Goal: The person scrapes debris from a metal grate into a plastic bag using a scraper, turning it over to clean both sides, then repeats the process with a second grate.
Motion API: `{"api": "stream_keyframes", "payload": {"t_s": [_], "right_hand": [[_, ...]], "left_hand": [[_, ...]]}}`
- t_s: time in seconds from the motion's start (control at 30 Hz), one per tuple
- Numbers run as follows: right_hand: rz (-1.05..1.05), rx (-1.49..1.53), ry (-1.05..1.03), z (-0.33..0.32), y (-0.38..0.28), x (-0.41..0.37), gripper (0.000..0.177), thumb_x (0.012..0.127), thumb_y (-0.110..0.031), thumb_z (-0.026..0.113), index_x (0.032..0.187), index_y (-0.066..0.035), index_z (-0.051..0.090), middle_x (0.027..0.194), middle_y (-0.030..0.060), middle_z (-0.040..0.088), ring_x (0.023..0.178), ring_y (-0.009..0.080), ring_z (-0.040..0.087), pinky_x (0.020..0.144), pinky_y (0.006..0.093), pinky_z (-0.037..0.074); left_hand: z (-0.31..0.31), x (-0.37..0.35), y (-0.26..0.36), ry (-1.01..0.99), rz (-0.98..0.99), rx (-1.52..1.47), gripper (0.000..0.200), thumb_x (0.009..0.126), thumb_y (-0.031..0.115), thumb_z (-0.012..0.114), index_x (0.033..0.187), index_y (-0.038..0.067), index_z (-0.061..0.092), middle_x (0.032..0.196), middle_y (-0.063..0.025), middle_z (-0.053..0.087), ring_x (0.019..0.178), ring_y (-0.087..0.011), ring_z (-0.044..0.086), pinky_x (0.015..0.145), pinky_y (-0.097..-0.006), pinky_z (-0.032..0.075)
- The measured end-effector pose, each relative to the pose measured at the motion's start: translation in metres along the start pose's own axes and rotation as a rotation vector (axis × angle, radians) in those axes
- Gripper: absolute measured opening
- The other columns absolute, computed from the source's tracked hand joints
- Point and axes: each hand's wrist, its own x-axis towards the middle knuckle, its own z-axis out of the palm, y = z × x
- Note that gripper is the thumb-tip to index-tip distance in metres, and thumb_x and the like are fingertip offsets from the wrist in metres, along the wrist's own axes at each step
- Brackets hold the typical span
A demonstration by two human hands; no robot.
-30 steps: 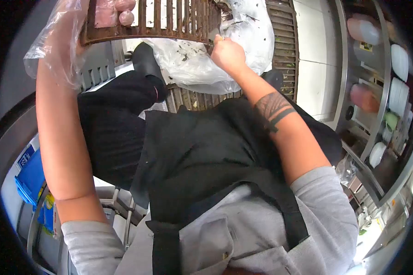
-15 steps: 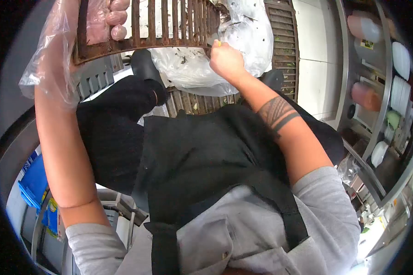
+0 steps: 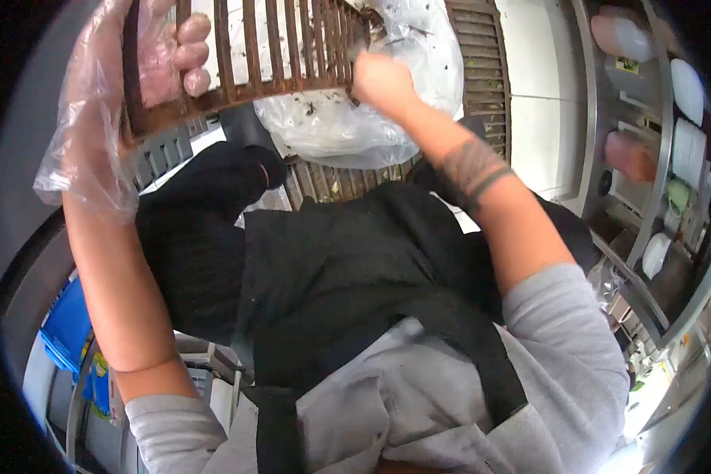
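Note:
A rusty brown drain grate [image 3: 249,47] with long slats is held up, tilted, at the top of the view. My left hand [image 3: 162,67], in a loose clear plastic glove, grips its left end, with the fingers curled around the frame and through a gap. My bare right hand [image 3: 385,83] is closed in a fist by the grate's right end. What lies inside that fist is hidden. Under the grate spreads a clear plastic bag [image 3: 336,134] dotted with dark debris.
More slatted grating [image 3: 482,79] lies in the floor, beside white tiles [image 3: 537,71]. Along the right runs a metal shelf [image 3: 662,158] with containers. A blue item [image 3: 65,324] is at the lower left. My legs, in black, straddle the bag.
My right hand has shifted slightly up and left along the grate's end, and the forearm blurs with motion. The grate has tilted a little, its right end lower. My left hand keeps its grip.

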Motion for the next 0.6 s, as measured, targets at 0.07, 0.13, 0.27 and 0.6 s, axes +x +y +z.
{"api": "stream_keyframes", "payload": {"t_s": [0.07, 0.13, 0.27, 0.6], "right_hand": [[0.024, 0.000, -0.023, -0.010, -0.007, -0.011, 0.018, 0.084, -0.014, 0.061, 0.081, -0.002, 0.074, 0.083, 0.0185, 0.073, 0.078, 0.0351, 0.075, 0.065, 0.0483, 0.061], [0.093, 0.058, -0.011, 0.006, -0.001, -0.012, 0.018, 0.085, -0.014, 0.061, 0.086, -0.001, 0.073, 0.083, 0.0204, 0.073, 0.079, 0.0369, 0.075, 0.066, 0.0483, 0.061], [0.001, 0.022, 0.054, -0.018, 0.014, 0.036, 0.018, 0.084, -0.015, 0.062, 0.087, -0.002, 0.074, 0.082, 0.0190, 0.074, 0.079, 0.0329, 0.076, 0.066, 0.0474, 0.061], [0.069, 0.050, -0.028, -0.020, 0.008, 0.040, 0.019, 0.080, -0.013, 0.062, 0.088, -0.002, 0.075, 0.089, 0.0208, 0.075, 0.084, 0.0351, 0.076, 0.070, 0.0480, 0.062]], "left_hand": [[-0.003, -0.001, -0.002, -0.038, 0.020, 0.022, 0.068, 0.099, 0.073, 0.046, 0.124, 0.011, 0.057, 0.068, -0.0012, 0.051, 0.051, -0.0138, 0.048, 0.045, -0.0318, 0.043], [-0.002, -0.003, -0.005, -0.043, 0.027, 0.041, 0.068, 0.100, 0.071, 0.045, 0.129, 0.010, 0.056, 0.069, -0.0010, 0.052, 0.052, -0.0127, 0.048, 0.045, -0.0302, 0.043], [-0.001, -0.002, -0.008, -0.055, 0.041, 0.075, 0.069, 0.102, 0.068, 0.044, 0.138, 0.009, 0.053, 0.073, -0.0008, 0.052, 0.054, -0.0104, 0.047, 0.046, -0.0270, 0.042], [-0.008, -0.002, -0.010, -0.274, 0.019, 0.076, 0.073, 0.104, 0.066, 0.044, 0.147, 0.007, 0.051, 0.076, -0.0003, 0.054, 0.056, -0.0078, 0.048, 0.048, -0.0244, 0.043]]}}
